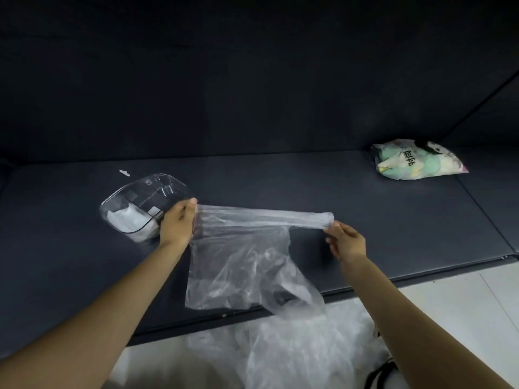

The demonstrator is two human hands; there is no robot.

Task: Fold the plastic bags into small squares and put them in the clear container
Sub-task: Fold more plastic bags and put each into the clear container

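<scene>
A clear plastic bag [247, 265] lay across a dark navy surface [365, 209]; the clear container [146, 203] held white folded plastic [126, 223]; a distant packet [418, 160] appeared mint-green, white and pink, with black print.

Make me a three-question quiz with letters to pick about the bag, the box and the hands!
1. Where is the clear container?
A. beside the left hand
B. on the floor
C. far right

2. How many hands hold the clear plastic bag?
A. none
B. one
C. two

3. How is the bag's top edge?
A. folded square
B. stretched out
C. balled up

Answers: 1 A, it sits by the left hand. 2 C, the right hand pinches the other end. 3 B, it is pulled between both hands.
</scene>
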